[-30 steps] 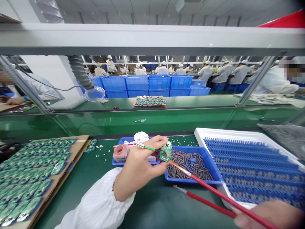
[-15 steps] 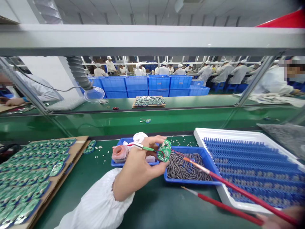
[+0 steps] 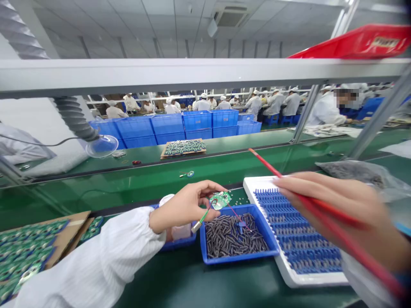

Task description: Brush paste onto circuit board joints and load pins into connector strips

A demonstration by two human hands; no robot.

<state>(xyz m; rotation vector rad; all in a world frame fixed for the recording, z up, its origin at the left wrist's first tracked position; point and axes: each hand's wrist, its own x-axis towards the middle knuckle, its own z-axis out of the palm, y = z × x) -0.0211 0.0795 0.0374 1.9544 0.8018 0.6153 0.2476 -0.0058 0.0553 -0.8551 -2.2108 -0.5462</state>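
Okay, left to right: green boards (image 3: 22, 261) lie on cardboard (image 3: 69, 239) on the green counter (image 3: 180, 286). Left hand (image 3: 183, 207) pinches a small circuit board (image 3: 220, 200) between thumb and fingers, above a blue tray (image 3: 239, 256) of dark metal rods (image 3: 234, 237). Edge grip looks right: it keeps the thin wires (image 3: 203, 219) free. Next, a white tray (image 3: 261, 188) with blue racks. Right hand (image 3: 334, 209) is closed round red sticks (image 3: 266, 164), tips up.
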